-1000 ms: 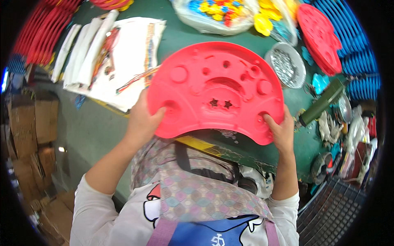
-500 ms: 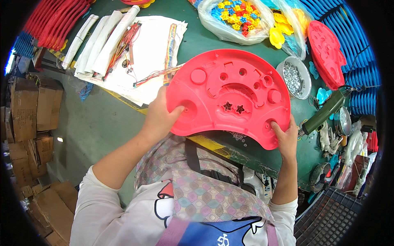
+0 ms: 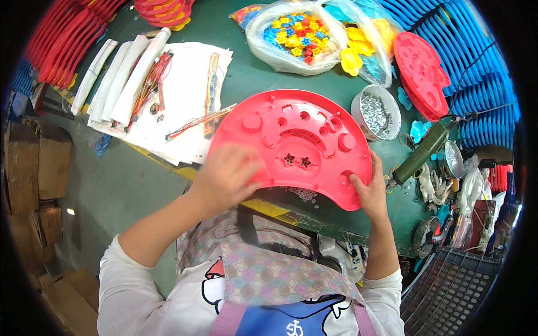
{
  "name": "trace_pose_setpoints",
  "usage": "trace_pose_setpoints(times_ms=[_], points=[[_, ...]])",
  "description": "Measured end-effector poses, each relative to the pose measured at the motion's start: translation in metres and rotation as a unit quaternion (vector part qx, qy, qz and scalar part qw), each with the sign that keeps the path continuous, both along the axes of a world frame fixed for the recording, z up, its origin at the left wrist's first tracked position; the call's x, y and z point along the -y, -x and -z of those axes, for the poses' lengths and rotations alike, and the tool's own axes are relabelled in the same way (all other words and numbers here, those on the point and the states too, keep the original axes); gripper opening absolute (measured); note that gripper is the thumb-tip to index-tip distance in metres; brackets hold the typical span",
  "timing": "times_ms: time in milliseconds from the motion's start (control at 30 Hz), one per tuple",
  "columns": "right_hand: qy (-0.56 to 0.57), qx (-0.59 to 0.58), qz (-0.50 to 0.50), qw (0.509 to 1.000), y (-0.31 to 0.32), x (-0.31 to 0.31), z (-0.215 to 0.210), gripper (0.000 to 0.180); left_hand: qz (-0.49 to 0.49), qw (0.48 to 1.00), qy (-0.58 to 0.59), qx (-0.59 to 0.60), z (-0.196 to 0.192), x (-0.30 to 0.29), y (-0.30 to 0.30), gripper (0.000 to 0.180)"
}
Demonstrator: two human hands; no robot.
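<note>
A red, crescent-shaped plastic shell (image 3: 263, 120) is held over the near edge of the green table, its inner side with posts and round holes facing up. Two dark star-shaped openings show in its middle. My right hand (image 3: 371, 190) grips the shell's right lobe, thumb on the inner face and fingers around the outer edge. My left hand (image 3: 227, 176) is over the shell's left lobe, smeared by motion, with its fingers bent; whether it touches the shell or holds anything I cannot make out.
Beyond the shell stand a bowl of small metal screws (image 3: 376, 115) and a bag of coloured star pieces (image 3: 300, 39). A green electric screwdriver (image 3: 423, 150) hangs at the right. Wire bundles (image 3: 150, 84) lie on white sheets at the left. More red shells (image 3: 417, 73) are stacked at far right.
My left hand has let go of the shell's left edge and moved over its left lobe. The shell sits slightly lower and further left in view; my right hand keeps its grip.
</note>
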State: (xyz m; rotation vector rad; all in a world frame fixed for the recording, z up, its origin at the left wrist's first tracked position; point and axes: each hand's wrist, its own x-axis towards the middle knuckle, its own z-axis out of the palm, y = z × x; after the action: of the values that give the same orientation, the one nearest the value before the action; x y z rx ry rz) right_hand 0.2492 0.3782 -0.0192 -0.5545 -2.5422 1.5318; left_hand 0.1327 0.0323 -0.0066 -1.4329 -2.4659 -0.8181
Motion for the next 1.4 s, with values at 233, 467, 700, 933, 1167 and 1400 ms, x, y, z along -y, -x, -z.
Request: trace_pose_setpoints(times_ms=[233,467,700,933,1167,1400], points=[[-0.335,-0.111,-0.055,0.934,0.049,0.002,-0.041,0.054,0.020,0.972,0.030,0.233,-0.017,-0.013,0.038,0.013],[-0.266,-0.182,-0.166,0.932,0.197,0.004,-0.033,0.023,-0.130,0.974,-0.060,0.177,-0.034,-0.086,0.174,0.017],[-0.496,-0.167,-0.110,0.845,0.335,0.008,0.016,0.023,-0.138,0.967,-0.128,0.174,-0.002,-0.158,0.258,0.019],[-0.519,-0.117,-0.158,0.832,0.345,0.004,0.009,0.023,-0.124,0.977,-0.015,0.171,0.014,-0.180,0.288,0.033],[-0.421,-0.106,-0.125,0.892,0.343,-0.002,0.019,0.020,-0.120,0.984,0.116,0.069,0.021,-0.196,0.290,0.021],[-0.393,-0.173,-0.113,0.896,0.326,0.006,0.018,0.018,-0.153,0.982,-0.013,0.108,0.024,-0.184,0.294,0.022]])
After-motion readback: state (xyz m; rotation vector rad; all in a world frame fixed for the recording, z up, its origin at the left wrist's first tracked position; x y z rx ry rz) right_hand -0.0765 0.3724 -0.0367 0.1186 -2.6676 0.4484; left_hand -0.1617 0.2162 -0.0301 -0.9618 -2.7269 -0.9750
